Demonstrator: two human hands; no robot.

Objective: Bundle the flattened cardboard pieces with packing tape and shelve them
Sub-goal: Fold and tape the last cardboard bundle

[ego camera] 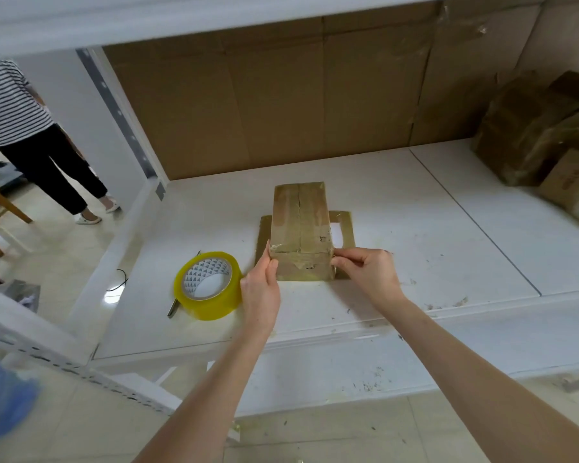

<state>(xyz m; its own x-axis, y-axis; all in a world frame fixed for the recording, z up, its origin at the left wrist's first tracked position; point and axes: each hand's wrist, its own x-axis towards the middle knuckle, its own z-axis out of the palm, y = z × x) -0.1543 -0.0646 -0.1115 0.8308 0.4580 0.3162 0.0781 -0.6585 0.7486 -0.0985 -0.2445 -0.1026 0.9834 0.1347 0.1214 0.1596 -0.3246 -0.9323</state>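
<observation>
Most of the flat cardboard piece point(263, 235) lies hidden under the cardboard bundle point(300, 225) that stands on it; only its edges show on either side. A thin dark tool point(172, 309) pokes out from beneath the roll of yellow packing tape point(208, 285), and what kind of tool it is cannot be made out. At the right, taped cardboard parcels point(528, 128) are cut off by the frame edge, and a blurred blue shape point(4, 399) fills the lower left corner. A person in a striped top point(10, 105) is seen only from the shoulders down.

The bundle sits near the front middle of the white shelf point(415, 228), wrapped in glossy tape. The left hand point(259, 289) holds its near left corner, thumb on the front face and fingers nearly straight along the side. The right hand point(365, 272), fingers curled, pinches the near right corner between thumb and forefinger; whether it grips tape or cardboard cannot be told. The tape roll lies just beside the left hand.
</observation>
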